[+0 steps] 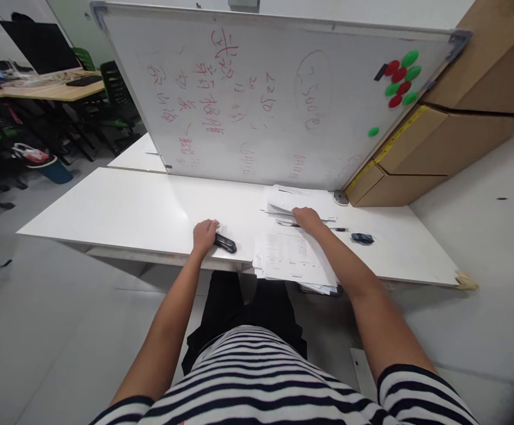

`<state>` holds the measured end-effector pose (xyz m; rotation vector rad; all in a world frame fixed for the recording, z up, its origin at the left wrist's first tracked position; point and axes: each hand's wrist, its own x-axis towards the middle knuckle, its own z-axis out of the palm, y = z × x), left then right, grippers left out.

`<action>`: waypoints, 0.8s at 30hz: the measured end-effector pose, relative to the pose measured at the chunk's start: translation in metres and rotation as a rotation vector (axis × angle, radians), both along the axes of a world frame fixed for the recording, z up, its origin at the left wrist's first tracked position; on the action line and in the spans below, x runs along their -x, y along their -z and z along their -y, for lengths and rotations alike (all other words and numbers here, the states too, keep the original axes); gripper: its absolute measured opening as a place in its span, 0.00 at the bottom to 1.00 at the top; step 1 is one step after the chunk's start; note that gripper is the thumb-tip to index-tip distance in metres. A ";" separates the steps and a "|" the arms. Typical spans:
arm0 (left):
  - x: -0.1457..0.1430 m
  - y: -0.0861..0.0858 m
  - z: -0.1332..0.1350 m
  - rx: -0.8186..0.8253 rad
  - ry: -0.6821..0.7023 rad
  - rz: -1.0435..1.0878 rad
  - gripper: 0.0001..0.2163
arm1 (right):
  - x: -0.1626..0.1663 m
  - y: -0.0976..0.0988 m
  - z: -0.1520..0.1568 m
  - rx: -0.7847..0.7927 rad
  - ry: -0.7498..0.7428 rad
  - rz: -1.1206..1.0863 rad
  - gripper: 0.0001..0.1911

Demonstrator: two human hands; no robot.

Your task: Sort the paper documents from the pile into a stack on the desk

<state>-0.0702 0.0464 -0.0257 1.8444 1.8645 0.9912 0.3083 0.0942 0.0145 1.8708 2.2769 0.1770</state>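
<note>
Black stapler [225,242] lies loosely gripped at its left end by my left hand [204,235]; my right hand [308,219] rests open-palmed on white printed sheets [290,260].

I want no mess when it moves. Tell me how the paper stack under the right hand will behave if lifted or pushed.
The paper stack is loose sheets, fanned unevenly, so it would probably flop and splay if lifted by one edge. Its near end overhangs the table edge, so a push toward the person could spill sheets.
</note>
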 end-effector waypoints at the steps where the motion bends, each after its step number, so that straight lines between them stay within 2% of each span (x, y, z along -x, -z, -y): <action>1: 0.000 0.000 0.000 -0.003 0.002 0.005 0.21 | -0.001 -0.001 0.000 -0.001 0.005 -0.004 0.12; 7: -0.001 -0.001 0.001 0.012 -0.008 0.005 0.21 | 0.001 -0.011 0.006 -0.123 0.045 -0.046 0.16; 11: -0.001 -0.002 0.001 0.009 -0.003 0.006 0.21 | 0.004 -0.026 0.014 -0.241 0.051 -0.090 0.21; 15: 0.000 -0.002 0.000 0.008 -0.003 0.044 0.22 | 0.014 -0.052 0.037 -0.553 -0.033 -0.397 0.21; 18: 0.000 -0.004 0.004 0.019 -0.002 0.092 0.24 | 0.027 -0.075 0.071 -0.805 -0.046 -0.703 0.22; 21: -0.008 -0.021 0.014 -0.059 -0.031 0.174 0.21 | 0.040 -0.092 0.114 -0.984 0.041 -0.881 0.23; 24: -0.030 -0.060 0.030 -0.239 0.023 0.310 0.18 | 0.049 -0.099 0.151 -1.027 0.030 -0.971 0.21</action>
